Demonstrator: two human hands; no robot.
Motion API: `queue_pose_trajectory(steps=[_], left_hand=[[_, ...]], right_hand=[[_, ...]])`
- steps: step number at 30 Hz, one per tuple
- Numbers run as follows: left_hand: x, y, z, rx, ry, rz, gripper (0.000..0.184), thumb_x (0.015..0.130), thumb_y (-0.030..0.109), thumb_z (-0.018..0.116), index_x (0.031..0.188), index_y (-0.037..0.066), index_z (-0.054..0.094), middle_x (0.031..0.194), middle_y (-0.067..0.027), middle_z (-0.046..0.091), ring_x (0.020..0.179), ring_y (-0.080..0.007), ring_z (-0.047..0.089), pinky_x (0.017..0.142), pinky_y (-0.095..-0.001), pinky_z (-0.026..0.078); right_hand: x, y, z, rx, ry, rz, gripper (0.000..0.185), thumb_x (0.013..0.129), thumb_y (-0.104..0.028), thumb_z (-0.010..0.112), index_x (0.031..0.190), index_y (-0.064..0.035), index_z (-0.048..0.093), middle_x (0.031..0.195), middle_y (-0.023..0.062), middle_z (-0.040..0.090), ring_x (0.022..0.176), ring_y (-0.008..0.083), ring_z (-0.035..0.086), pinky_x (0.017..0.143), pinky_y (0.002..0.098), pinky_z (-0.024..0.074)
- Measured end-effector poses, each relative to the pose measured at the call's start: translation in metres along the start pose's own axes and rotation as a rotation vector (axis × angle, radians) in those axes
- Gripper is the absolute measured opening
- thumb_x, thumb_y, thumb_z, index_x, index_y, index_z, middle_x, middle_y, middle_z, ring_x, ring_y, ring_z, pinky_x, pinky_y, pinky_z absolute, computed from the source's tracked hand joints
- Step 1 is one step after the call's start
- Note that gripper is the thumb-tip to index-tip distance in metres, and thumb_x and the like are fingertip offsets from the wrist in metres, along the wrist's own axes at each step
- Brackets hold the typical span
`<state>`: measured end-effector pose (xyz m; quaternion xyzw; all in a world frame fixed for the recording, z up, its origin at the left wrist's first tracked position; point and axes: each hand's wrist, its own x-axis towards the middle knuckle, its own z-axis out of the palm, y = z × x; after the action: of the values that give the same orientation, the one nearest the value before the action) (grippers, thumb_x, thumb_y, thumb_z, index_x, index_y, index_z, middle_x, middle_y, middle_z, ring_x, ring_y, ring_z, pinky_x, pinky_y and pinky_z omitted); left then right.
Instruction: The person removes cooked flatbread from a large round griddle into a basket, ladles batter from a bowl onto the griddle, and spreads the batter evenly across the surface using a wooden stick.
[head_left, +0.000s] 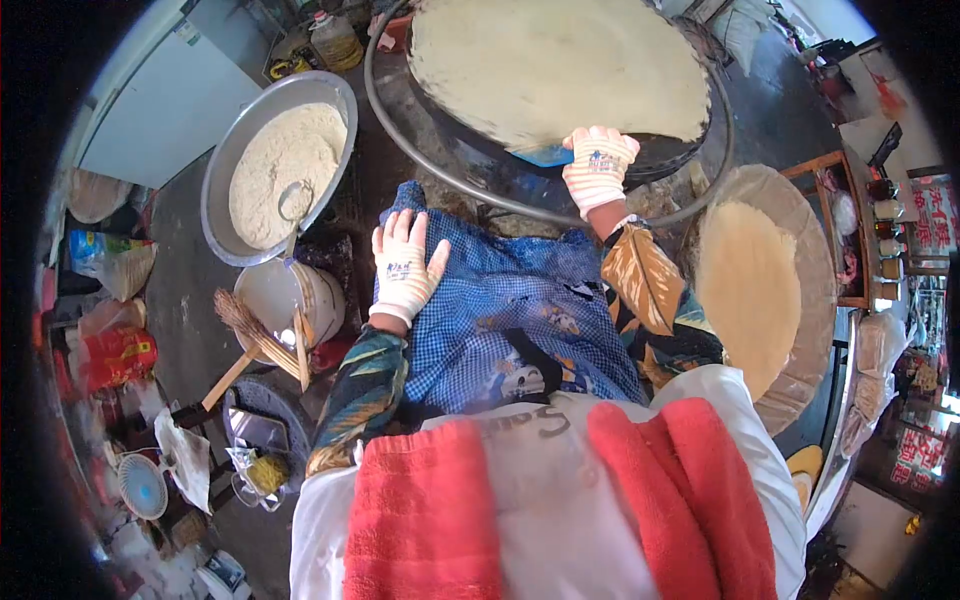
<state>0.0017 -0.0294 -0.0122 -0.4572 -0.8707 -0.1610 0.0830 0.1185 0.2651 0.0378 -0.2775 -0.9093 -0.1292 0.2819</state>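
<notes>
My right hand [600, 165], in a striped glove, is closed round a blue scraper [545, 155]. The scraper touches the near edge of a pale batter layer [560, 70] spread on a large round dark griddle [650, 155]. My left hand [405, 262], gloved too, lies flat with fingers apart on the blue checked cloth [470, 300] over my lap. Left of it stands a metal basin [218, 190] of thick batter [285, 175], with a ladle [296, 203] resting in it.
A metal ring [470, 190] surrounds the griddle. On the right, a round tray [815, 290] holds a tan flat sheet [750, 300]. A white bucket [325, 300] with a brush [245, 320] across it stands below the basin. Jars [888, 230] line a wooden cabinet [825, 165].
</notes>
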Motion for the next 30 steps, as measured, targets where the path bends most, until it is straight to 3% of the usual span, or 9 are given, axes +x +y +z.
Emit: queue_pose_trajectory(steps=[2,16,19,22,23,26,28,30], left_hand=[[0.001,-0.001,0.004,-0.019,0.012,0.027,0.058,0.081,0.042,0.063,0.127,0.007,0.051,0.133,-0.0194,0.048,0.126,-0.0374,0.04,0.107,-0.0549,0.023],[0.007,0.008,0.007,0.047,-0.002,0.038,0.053,0.081,0.037,0.065,0.123,0.008,0.054,0.131,-0.017,0.049,0.125,-0.0367,0.041,0.106,-0.0544,0.025],[0.007,0.014,0.004,0.046,-0.025,0.042,0.051,0.081,0.037,0.063,0.122,0.008,0.055,0.13,-0.0166,0.05,0.125,-0.037,0.041,0.105,-0.0548,0.026],[0.008,0.012,0.005,0.031,-0.051,0.041,0.054,0.083,0.041,0.058,0.123,0.006,0.054,0.132,-0.0176,0.048,0.126,-0.0364,0.039,0.106,-0.057,0.023],[0.008,0.012,0.005,0.02,-0.041,0.04,0.053,0.083,0.041,0.058,0.123,0.006,0.054,0.132,-0.0173,0.048,0.126,-0.0362,0.039,0.106,-0.0565,0.023],[0.01,0.011,0.003,-0.023,-0.026,0.043,0.052,0.081,0.038,0.061,0.121,0.005,0.054,0.131,-0.0183,0.049,0.125,-0.0374,0.04,0.105,-0.0556,0.025],[0.012,0.012,0.0,-0.049,-0.031,0.034,0.052,0.082,0.038,0.061,0.121,0.005,0.054,0.13,-0.0185,0.049,0.125,-0.0376,0.041,0.106,-0.0552,0.024],[0.014,0.011,0.001,-0.081,-0.023,0.019,0.052,0.082,0.038,0.06,0.121,0.005,0.054,0.13,-0.0186,0.049,0.125,-0.037,0.041,0.106,-0.0543,0.024]], right_hand=[[0.003,-0.002,-0.008,-0.056,-0.136,0.036,0.006,0.073,-0.03,0.061,0.072,-0.0239,0.061,0.075,-0.0039,0.059,0.083,0.0171,0.056,0.075,0.0438,0.0335],[0.014,-0.006,-0.006,-0.102,-0.175,0.067,0.009,0.075,-0.031,0.058,0.073,-0.025,0.064,0.074,-0.0039,0.062,0.08,0.018,0.06,0.073,0.0442,0.036],[0.037,-0.017,-0.011,-0.1,-0.47,0.173,0.014,0.079,-0.03,0.056,0.082,-0.0263,0.07,0.087,0.0006,0.069,0.086,0.0187,0.064,0.072,0.0438,0.0411],[0.037,-0.023,0.007,0.022,-0.318,0.04,0.011,0.078,-0.027,0.062,0.083,-0.0243,0.071,0.081,0.0045,0.069,0.081,0.0245,0.066,0.074,0.04,0.0456],[0.043,-0.023,0.008,0.067,-0.469,-0.017,0.018,0.079,-0.016,0.059,0.094,-0.019,0.068,0.088,0.0073,0.068,0.085,0.0262,0.065,0.077,0.0395,0.0481],[0.045,-0.026,0.022,0.111,-0.415,-0.257,0.028,0.08,-0.008,0.055,0.106,-0.0125,0.061,0.102,0.0105,0.066,0.094,0.0267,0.063,0.081,0.0398,0.0486],[0.054,-0.034,0.023,0.09,-0.523,-0.254,0.027,0.081,-0.006,0.052,0.108,-0.0076,0.057,0.109,0.012,0.063,0.1,0.0263,0.061,0.082,0.039,0.0488],[0.06,-0.043,0.031,0.11,-0.388,-0.253,0.024,0.08,-0.006,0.05,0.103,-0.01,0.057,0.109,0.0093,0.063,0.103,0.0252,0.061,0.087,0.0381,0.0473]])
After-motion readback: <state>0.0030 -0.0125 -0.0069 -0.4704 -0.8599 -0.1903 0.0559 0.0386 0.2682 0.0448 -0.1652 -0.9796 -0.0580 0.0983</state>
